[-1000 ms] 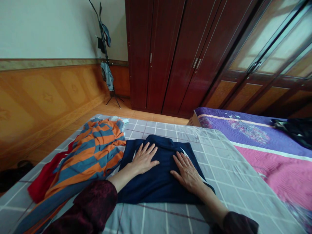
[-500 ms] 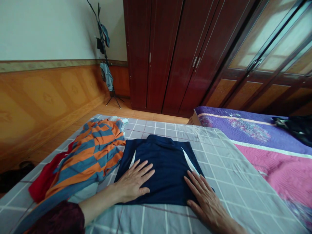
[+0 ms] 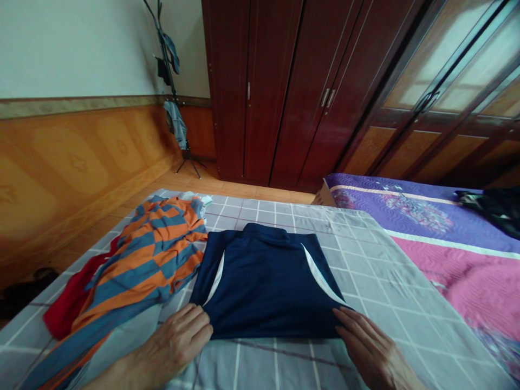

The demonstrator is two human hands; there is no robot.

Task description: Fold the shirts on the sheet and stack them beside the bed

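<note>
Two hands (image 3: 179, 341) (image 3: 371, 346), one navy shirt (image 3: 266, 281), one striped shirt (image 3: 150, 260)

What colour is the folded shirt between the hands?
Navy blue folded shirt with two white curved stripes, clearest in the head view.

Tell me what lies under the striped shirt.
A red garment pokes out from under the striped shirt, both on the grey checked sheet. Anything else beneath is covered.
</note>
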